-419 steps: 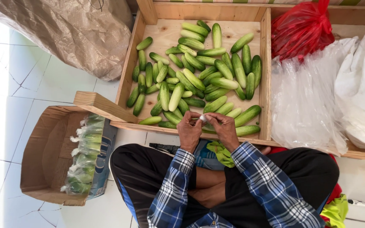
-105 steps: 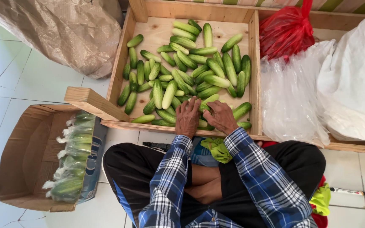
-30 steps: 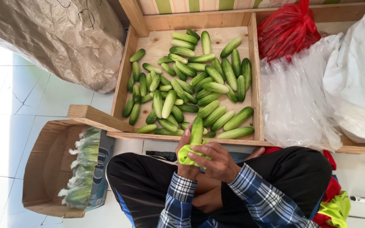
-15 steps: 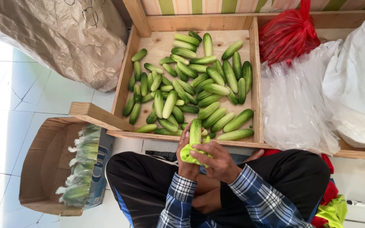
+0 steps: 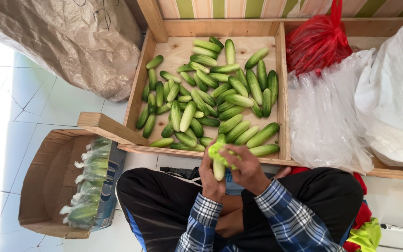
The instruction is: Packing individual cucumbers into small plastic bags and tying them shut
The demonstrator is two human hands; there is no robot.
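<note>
At lower centre of the frame the left hand (image 5: 211, 175) and the right hand (image 5: 247, 169) meet over the person's lap, both closed round one cucumber (image 5: 218, 169). The cucumber stands nearly upright between them, its pale lower end showing under the left fingers, its upper part covered by a light green wrap (image 5: 216, 151) that the right fingers pinch from the right side. The left hand grips from the left, fingers curled tight against the cucumber. Both wrists come out of blue plaid sleeves (image 5: 283, 219) at the bottom of the frame, above crossed legs in dark trousers (image 5: 157, 205).

Just above the hands runs the near rim of a wooden crate (image 5: 281, 93) that fills the upper centre. Loose cucumbers (image 5: 215, 93) lie scattered over its plywood floor, most of them toward the right and the near side.

To the lower left stands an open cardboard box (image 5: 40, 186), with a row of wrapped cucumbers (image 5: 89, 184) packed along its right wall. A brown sack (image 5: 61, 42) slumps in the upper left, on a white tile floor (image 5: 5, 116).

Right of the crate lie clear plastic bags (image 5: 325, 116), a red bag (image 5: 316, 42) above them in the upper right, and a white sack (image 5: 395, 102) at the right edge.
</note>
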